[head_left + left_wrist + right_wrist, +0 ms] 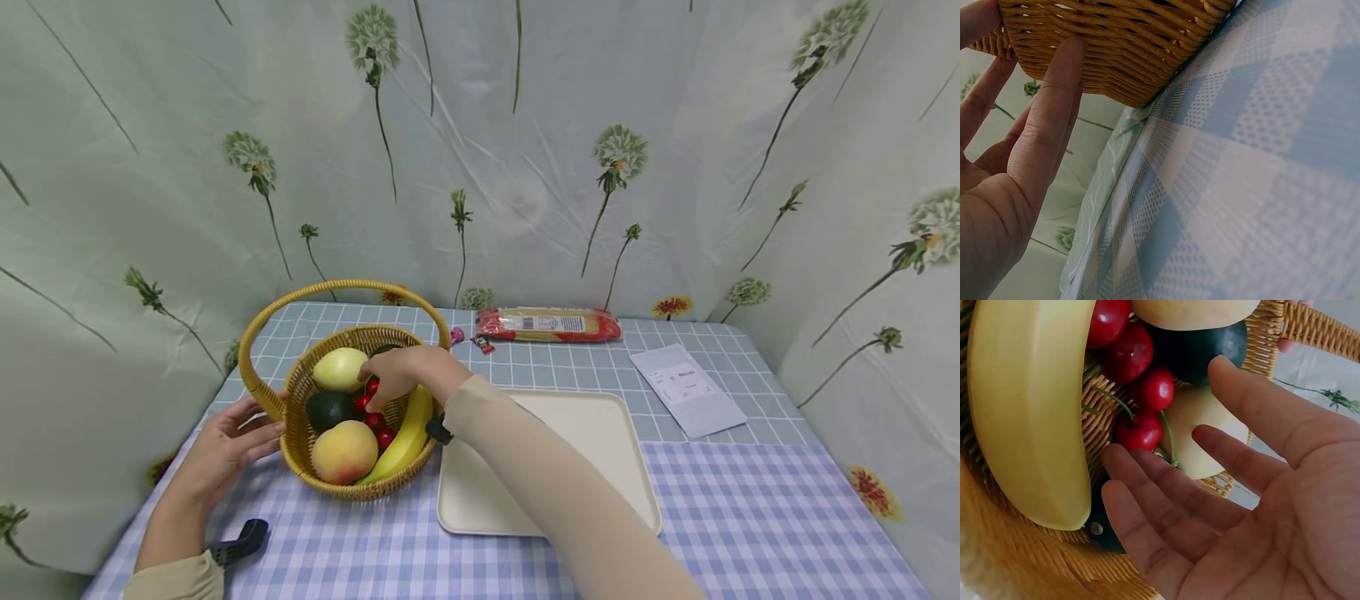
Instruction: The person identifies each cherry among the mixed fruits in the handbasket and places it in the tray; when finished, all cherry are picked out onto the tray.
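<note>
Basket (300, 392) of woven yellow wicker with hoop handle, on the counter (750, 517) beside a cream tray (600, 433). Inside: one banana (408, 437), one peach (343, 452), one avocado (330, 408), one pale apple (340, 369), several cherries (375, 417). Left hand (225, 446) spread against its side; right hand (401, 371), fingers loosely extended, over the cherries.

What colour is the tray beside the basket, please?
Cream, plain: the tray shows best in the head view.
</note>
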`<state>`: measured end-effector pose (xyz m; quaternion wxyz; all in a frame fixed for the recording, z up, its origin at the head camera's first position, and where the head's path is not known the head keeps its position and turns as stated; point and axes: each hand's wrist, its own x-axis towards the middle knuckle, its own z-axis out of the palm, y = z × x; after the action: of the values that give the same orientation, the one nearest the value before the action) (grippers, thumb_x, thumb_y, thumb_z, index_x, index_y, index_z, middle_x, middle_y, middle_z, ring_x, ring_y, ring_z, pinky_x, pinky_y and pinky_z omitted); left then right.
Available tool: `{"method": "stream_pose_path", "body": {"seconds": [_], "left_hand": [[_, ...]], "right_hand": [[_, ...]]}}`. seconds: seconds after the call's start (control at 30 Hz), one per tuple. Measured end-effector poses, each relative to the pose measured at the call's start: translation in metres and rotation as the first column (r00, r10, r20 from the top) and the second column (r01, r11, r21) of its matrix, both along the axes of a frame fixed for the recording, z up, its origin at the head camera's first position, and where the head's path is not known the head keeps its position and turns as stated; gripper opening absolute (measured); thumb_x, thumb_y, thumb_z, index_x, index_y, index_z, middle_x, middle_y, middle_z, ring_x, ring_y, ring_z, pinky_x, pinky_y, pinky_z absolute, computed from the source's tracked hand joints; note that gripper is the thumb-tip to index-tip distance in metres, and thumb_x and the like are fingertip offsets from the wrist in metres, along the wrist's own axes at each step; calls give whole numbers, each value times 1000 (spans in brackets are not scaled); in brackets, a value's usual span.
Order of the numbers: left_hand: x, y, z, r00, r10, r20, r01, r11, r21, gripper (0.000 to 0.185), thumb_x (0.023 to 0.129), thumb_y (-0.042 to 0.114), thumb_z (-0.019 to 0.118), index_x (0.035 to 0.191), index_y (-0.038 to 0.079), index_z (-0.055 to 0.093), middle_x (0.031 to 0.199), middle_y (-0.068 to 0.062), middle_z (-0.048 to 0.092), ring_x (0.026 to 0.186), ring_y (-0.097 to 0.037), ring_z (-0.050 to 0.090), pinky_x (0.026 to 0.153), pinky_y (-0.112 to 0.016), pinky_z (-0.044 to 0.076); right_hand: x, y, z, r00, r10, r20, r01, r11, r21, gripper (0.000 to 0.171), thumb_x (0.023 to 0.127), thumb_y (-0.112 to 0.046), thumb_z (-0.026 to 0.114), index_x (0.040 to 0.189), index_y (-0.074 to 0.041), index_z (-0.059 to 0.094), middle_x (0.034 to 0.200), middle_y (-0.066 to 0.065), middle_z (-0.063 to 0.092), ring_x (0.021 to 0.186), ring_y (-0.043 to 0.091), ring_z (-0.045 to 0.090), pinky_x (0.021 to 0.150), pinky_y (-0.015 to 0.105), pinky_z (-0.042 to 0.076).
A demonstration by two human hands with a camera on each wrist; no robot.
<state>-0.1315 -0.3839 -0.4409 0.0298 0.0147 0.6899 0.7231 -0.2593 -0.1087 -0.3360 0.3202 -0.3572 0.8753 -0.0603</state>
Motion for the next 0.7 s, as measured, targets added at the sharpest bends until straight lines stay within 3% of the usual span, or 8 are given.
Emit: {"method": "stream_pose_path", "body": {"seconds": [0.13, 0.2, 0.57, 0.7], "left_hand": [[0, 0, 0, 1000, 7, 1, -7, 1000, -1, 48, 103, -4, 65, 139, 26, 68, 126, 13, 67, 111, -2, 69, 84, -27, 66], [0, -1, 1, 1000, 4, -3, -4, 1000, 3, 48, 103, -5, 64, 140, 25, 68, 125, 13, 67, 111, -2, 69, 84, -28, 66], [0, 0, 2, 1000, 17, 5, -17, 1000, 2, 47, 103, -5, 64, 138, 26, 69, 125, 13, 68, 111, -3, 69, 84, -28, 66], [0, 0, 2, 1000, 10, -3, -10, 1000, 2, 48, 103, -5, 64, 139, 26, 68, 126, 13, 67, 112, -2, 69, 84, -28, 66]], "right_hand": [[-3, -3, -1, 999, -19, 44, 19, 1000, 2, 65, 104, -38, 71, 163, -24, 47, 166, -1, 49, 133, 13, 56, 97, 27, 60], [-4, -4, -3, 997, -37, 68, 37, 999, 7, 66, 104, -37, 72, 163, -24, 47, 165, -1, 49, 129, 12, 56, 94, 26, 61], [-5, -8, -10, 989, -84, 122, 83, 996, 11, 63, 102, -35, 74, 160, -27, 51, 158, -5, 53, 124, 12, 56, 102, 29, 60], [-6, -9, -12, 980, -100, 169, 102, 995, -3, 62, 103, -32, 74, 160, -27, 51, 157, -4, 53, 130, 17, 61, 107, 33, 59]]}}
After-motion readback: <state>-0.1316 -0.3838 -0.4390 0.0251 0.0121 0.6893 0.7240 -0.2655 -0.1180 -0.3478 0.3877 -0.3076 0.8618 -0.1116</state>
